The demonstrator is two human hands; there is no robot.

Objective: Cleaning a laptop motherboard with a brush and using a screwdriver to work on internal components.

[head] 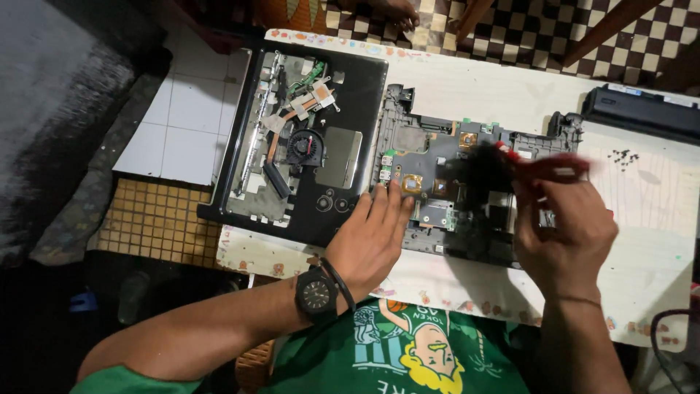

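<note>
A bare laptop motherboard [430, 157] lies in the middle of a white table [474, 84]. My left hand [372, 233] rests flat with its fingers apart on the board's near left edge, a black watch on the wrist. My right hand [565, 230] grips a red-handled brush [543, 168] whose black bristles, blurred by motion, sit over the middle of the board. To the left lies the black laptop bottom case [361, 87] with a fan [304, 146] and copper heat pipe showing.
A black laptop battery [642, 111] lies at the table's far right edge. Several small dark screws [623, 155] are scattered near it. The case overhangs the table's left edge above tiled floor [175, 131]. Wooden chair legs stand beyond the table.
</note>
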